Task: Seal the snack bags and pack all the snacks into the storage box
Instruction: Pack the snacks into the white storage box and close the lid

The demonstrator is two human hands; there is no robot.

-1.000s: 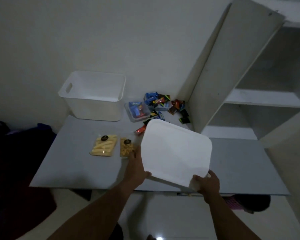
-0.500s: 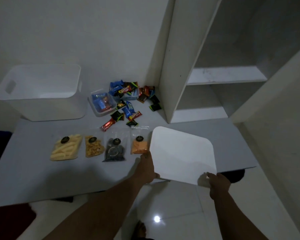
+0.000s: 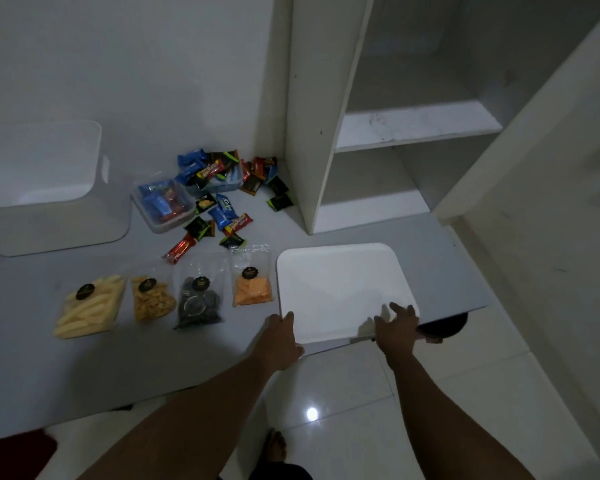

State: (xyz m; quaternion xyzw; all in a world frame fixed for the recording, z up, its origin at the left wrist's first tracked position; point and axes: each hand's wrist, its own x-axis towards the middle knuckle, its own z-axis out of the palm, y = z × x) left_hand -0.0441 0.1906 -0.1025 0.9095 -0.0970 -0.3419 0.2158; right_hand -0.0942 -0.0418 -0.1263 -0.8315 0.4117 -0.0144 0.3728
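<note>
A flat white lid [image 3: 340, 289] lies on the right part of the grey table [image 3: 118, 358]. My left hand [image 3: 279, 337] grips its front left corner. My right hand [image 3: 395, 327] rests on its front right with fingers spread. Left of the lid, clear snack bags lie in a row: orange chips [image 3: 252, 289], dark pieces [image 3: 198, 303], golden bits [image 3: 151, 299] and pale sticks [image 3: 90, 306]. The white storage box [image 3: 49, 223] stands open at the back left.
A small clear tub [image 3: 163, 206] with wrapped bars and a loose pile of wrapped snacks [image 3: 222, 188] lie behind the bags. A white shelf unit [image 3: 326, 116] rises at the back right. The table's front edge runs just under my wrists, with tiled floor below.
The lid has come down from a tilted hold in the air to lie flat on the table. My right hand's fingers have spread on top of it. The view has swung right.
</note>
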